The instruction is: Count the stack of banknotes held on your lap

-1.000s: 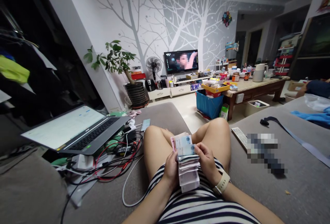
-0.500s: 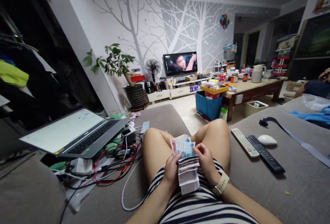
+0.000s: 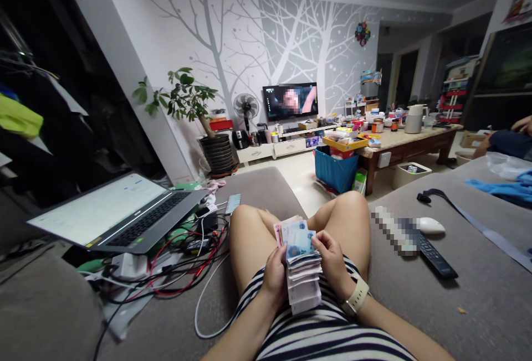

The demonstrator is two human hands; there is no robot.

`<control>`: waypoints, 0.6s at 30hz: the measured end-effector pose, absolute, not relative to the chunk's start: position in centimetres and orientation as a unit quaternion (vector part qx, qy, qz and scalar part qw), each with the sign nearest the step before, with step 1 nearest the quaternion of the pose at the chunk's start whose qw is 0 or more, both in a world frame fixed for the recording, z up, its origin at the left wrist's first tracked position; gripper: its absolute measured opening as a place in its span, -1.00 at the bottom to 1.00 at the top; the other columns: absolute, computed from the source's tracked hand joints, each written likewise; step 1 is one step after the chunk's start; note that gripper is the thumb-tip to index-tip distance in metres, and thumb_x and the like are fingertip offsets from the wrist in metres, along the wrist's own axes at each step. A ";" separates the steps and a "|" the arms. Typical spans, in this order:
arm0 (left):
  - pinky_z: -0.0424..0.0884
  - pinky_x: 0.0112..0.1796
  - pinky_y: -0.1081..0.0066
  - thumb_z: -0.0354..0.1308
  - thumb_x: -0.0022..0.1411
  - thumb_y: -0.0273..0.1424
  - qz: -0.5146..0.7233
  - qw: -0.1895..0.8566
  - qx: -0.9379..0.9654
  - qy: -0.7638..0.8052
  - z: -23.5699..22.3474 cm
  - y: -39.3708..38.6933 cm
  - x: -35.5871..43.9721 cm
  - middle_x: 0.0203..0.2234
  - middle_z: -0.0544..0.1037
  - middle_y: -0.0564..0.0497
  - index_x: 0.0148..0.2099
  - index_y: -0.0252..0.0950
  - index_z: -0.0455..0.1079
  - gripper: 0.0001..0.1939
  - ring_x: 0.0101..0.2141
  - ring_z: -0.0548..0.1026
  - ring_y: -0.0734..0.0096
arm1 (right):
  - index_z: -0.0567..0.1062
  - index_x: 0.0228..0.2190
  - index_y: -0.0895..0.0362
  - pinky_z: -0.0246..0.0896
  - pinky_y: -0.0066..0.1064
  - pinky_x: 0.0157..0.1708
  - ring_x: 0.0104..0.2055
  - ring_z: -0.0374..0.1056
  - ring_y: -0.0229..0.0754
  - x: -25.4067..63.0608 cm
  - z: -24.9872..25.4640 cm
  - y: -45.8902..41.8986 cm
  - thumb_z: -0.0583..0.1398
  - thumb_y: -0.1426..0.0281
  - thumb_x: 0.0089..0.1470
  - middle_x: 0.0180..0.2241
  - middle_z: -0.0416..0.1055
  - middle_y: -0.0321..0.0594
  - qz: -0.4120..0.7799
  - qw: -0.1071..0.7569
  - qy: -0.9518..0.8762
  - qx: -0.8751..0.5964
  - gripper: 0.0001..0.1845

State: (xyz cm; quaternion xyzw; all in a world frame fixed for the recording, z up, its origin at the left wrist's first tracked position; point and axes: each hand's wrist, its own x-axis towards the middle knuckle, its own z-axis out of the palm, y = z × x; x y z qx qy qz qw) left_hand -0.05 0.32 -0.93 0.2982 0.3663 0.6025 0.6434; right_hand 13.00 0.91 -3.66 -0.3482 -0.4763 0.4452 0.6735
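A fanned stack of banknotes [image 3: 305, 290] is held above my lap between both hands. My left hand [image 3: 275, 275] is closed on the left edge, its thumb lying along the side of the stack. My right hand [image 3: 331, 258] pinches the right corner of a blue banknote [image 3: 296, 246] near the top. Behind that note, the edge of a pink banknote [image 3: 277, 230] shows at the upper left. The lower notes hang in overlapping layers with pale sides toward me. Fingers under the stack are hidden.
On the grey sofa at my left are an open laptop [image 3: 153, 220], tangled cables [image 3: 199, 267] and a phone [image 3: 234, 204]. To my right lie a black remote [image 3: 438, 258], a white mouse [image 3: 431, 225] and a strap [image 3: 474, 222]. Another person's leg [image 3: 509, 145] shows at far right.
The blue note at the top shows more of its printed face. My left thumb has drawn back slightly to the left. My right hand keeps its pinch in nearly the same place.
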 end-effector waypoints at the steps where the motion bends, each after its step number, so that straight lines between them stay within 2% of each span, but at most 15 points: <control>1: 0.46 -0.19 0.27 0.32 -0.13 -0.30 0.604 0.642 0.300 0.365 -0.9 0.3 0.0 -0.40 0.66 -0.11 -0.33 -0.40 0.55 -0.70 -0.32 0.60 0.15 | 0.32 -0.55 0.11 0.11 -0.44 -0.44 -0.47 0.11 -0.26 13.0 -3.6 0.8 0.23 0.06 0.05 -0.55 0.22 -0.36 0.448 0.674 -0.478 -0.343 -0.59; 5: 0.47 -0.16 0.24 0.30 -0.13 -0.30 0.598 0.646 0.311 0.359 -0.5 0.1 0.1 -0.35 0.67 -0.11 -0.30 -0.38 0.56 -0.69 -0.28 0.60 0.11 | 0.33 -0.54 0.11 0.12 -0.43 -0.44 -0.48 0.13 -0.26 12.9 -3.2 0.4 0.23 0.04 0.05 -0.55 0.24 -0.36 0.449 0.675 -0.480 -0.335 -0.58; 12: 0.47 -0.18 0.25 0.29 -0.14 -0.31 0.599 0.638 0.311 0.370 -0.3 0.1 0.1 -0.39 0.67 -0.11 -0.32 -0.40 0.56 -0.70 -0.29 0.60 0.11 | 0.34 -0.54 0.10 0.10 -0.43 -0.49 -0.51 0.11 -0.26 12.9 -2.6 0.0 0.22 0.02 0.06 -0.57 0.24 -0.36 0.454 0.669 -0.482 -0.337 -0.57; 18: 0.47 -0.15 0.23 0.31 -0.12 -0.30 0.601 0.637 0.315 0.366 -0.8 0.4 0.0 -0.33 0.67 -0.14 -0.27 -0.41 0.56 -0.66 -0.21 0.59 0.04 | 0.34 -0.55 0.10 0.10 -0.42 -0.47 -0.51 0.13 -0.25 13.1 -2.6 0.1 0.20 0.02 0.08 -0.58 0.24 -0.36 0.439 0.669 -0.493 -0.341 -0.57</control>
